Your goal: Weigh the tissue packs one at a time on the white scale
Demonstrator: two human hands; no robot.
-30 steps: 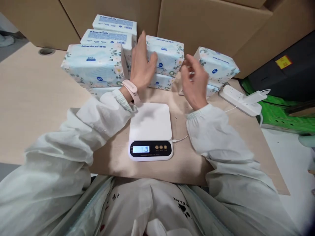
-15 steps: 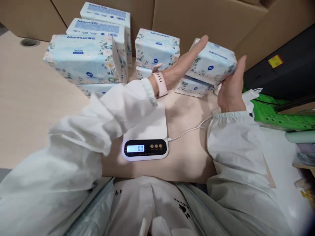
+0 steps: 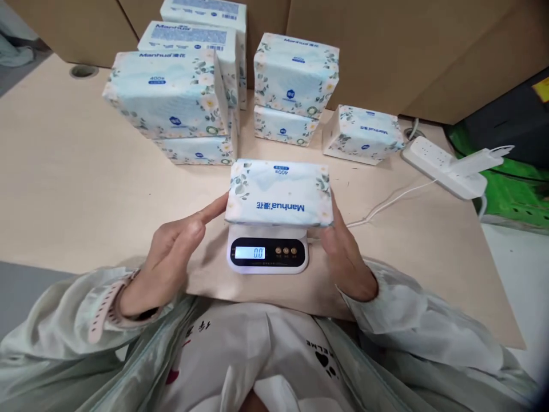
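Note:
Between my two hands is a floral pack of tissues (image 3: 278,191), its print upside down to me. My left hand (image 3: 171,254) presses its left end with the fingers, and my right hand (image 3: 345,246) presses its right end. The pack is over the platform of a white digital scale (image 3: 268,268), hiding most of it; whether it touches the platform I cannot tell. The lit display reads 0.0. A pink watch band is on my left wrist.
Stacked tissue packs (image 3: 167,94) stand at the back left, with a two-high stack (image 3: 295,74) beside them. A single pack (image 3: 364,134) lies to its right. A white power strip (image 3: 444,166) and its cable occupy the right side. Cardboard boxes (image 3: 364,51) line the back.
Both hands have brought the upper pack from the right-hand stack toward me, over the scale. One pack stays there. The view has shifted slightly.

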